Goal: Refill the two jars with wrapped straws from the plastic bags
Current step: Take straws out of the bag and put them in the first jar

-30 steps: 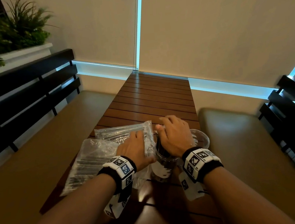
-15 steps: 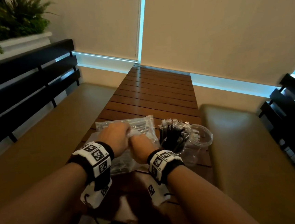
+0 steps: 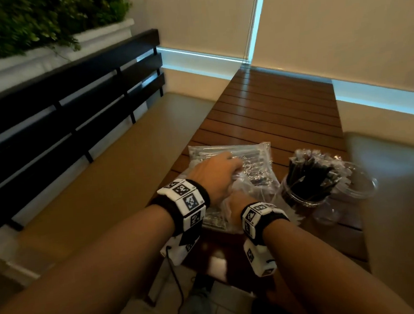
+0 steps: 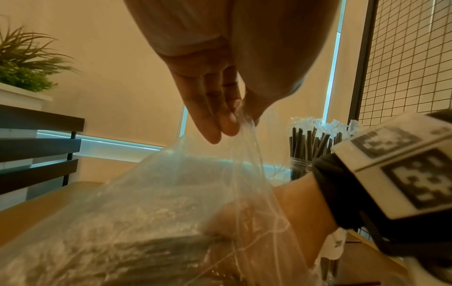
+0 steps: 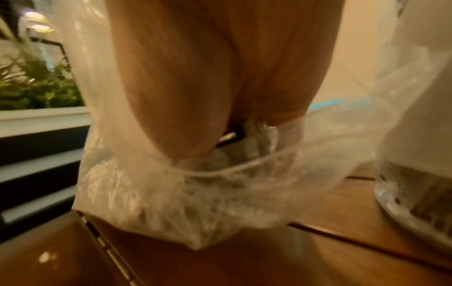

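Head view: left hand [image 3: 215, 178] pinches the thin, slippery plastic bag [image 3: 251, 190] mouth on the table [image 3: 285, 115], right hand [image 3: 240, 201] inside, finger state hidden; grab light straws mid-bundle.

Dim warm light, motion blur, wide-angle distortion

Right hand [image 3: 234, 199] buried inside the clear bag [image 3: 244, 191], fingers lost behind plastic, second jar [image 3: 359, 188] half hidden behind the full jar [image 3: 304, 193], right wrist view smeared with blur
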The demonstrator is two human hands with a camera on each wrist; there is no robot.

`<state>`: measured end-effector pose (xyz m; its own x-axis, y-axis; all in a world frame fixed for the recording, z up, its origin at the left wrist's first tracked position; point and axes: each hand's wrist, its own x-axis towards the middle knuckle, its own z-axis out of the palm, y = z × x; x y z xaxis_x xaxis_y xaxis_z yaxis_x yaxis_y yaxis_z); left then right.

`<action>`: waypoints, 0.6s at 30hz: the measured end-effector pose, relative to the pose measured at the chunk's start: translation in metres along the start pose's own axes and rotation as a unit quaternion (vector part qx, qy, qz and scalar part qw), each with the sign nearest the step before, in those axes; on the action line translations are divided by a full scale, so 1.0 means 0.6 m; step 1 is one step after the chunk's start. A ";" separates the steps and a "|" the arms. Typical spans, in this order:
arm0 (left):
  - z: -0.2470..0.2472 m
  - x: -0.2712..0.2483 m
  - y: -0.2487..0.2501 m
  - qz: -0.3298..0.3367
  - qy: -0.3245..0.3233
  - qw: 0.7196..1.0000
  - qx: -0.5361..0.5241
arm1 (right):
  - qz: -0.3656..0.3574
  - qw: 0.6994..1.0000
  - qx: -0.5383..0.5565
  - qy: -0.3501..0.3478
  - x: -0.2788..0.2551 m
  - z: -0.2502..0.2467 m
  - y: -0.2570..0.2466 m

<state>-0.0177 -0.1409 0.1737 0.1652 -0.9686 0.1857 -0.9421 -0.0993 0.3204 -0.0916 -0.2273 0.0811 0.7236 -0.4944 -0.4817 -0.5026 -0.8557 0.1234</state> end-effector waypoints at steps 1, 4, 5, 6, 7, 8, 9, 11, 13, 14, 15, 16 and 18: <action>0.001 0.000 -0.002 0.001 0.002 1.000 -0.005 | 0.012 1.000 0.011 0.020 0.003 0.001 0.005; 0.006 0.002 -0.012 -0.004 0.007 1.000 -0.014 | 0.005 0.998 0.001 0.056 -0.016 -0.014 0.004; 0.007 0.002 -0.015 -0.007 0.009 1.000 -0.016 | 0.005 0.997 -0.007 0.072 -0.016 -0.015 0.003; 0.008 0.003 -0.018 -0.013 0.009 1.000 -0.017 | 0.017 0.996 -0.004 0.084 -0.017 -0.019 0.002; 0.009 0.004 -0.021 -0.019 0.009 1.000 -0.017 | 0.014 0.995 -0.013 0.097 -0.019 -0.024 0.002; 0.010 0.004 -0.023 -0.025 0.008 1.000 -0.017 | 0.015 0.995 -0.014 0.099 -0.027 -0.029 0.001; 0.011 0.004 -0.024 -0.028 0.012 0.999 -0.021 | 0.009 0.994 -0.004 0.110 -0.034 -0.031 0.003; 0.012 0.005 -0.028 -0.041 0.022 0.998 -0.035 | -0.004 0.992 0.000 0.124 -0.052 -0.042 0.009; 0.016 0.008 -0.033 -0.067 0.019 0.996 -0.047 | -0.021 0.988 -0.011 0.150 -0.076 -0.059 0.019; 0.017 0.010 -0.034 -0.085 0.012 0.995 -0.050 | -0.026 0.988 -0.027 0.150 -0.091 -0.071 0.024; 0.020 0.012 -0.037 -0.096 0.008 0.994 -0.053 | -0.033 0.988 -0.041 0.145 -0.104 -0.085 0.028; 0.021 0.015 -0.032 -0.106 0.002 0.993 -0.055 | -0.031 0.988 -0.059 0.140 -0.126 -0.101 0.037; 0.023 0.022 -0.021 -0.122 0.001 0.991 -0.057 | -0.026 0.984 -0.101 0.146 -0.167 -0.129 0.060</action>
<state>-0.0077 -0.1557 0.1594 0.3846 -0.9186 0.0905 -0.8345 -0.3042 0.4594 -0.1455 -0.2201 0.2008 0.8656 -0.4465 -0.2268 -0.3776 -0.8794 0.2900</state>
